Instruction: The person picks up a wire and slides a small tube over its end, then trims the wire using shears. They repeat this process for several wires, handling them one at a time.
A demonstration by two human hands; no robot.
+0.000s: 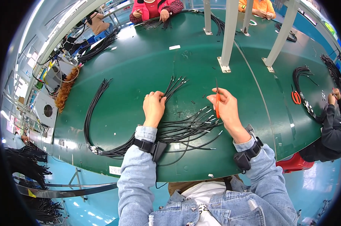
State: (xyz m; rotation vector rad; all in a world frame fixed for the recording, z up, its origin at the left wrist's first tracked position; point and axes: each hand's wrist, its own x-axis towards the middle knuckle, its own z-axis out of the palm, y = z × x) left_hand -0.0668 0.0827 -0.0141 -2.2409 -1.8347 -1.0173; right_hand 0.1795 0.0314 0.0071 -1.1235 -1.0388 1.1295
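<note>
My left hand (154, 108) closes round a small bunch of black cables (173, 89) whose ends fan out away from me on the green table. In my right hand (227, 108) is a pair of scissors (217, 103) with orange handles, its blades pointing up and away. Between and below my hands spreads a larger bundle of black cables (185, 130) with pale-tipped ends reaching toward the right hand. That bundle runs left under my left forearm and curves up into another set of cable ends (88, 120). Small black offcuts (193, 101) lie between the hands.
Grey metal posts (228, 41) are fixed to the green table (140, 67). Across it, a person in pink (155, 9) handles cables; another in orange (259, 7) sits beyond. At right, a person in dark clothes (334, 124) sits near black cables and orange-handled scissors (296, 97).
</note>
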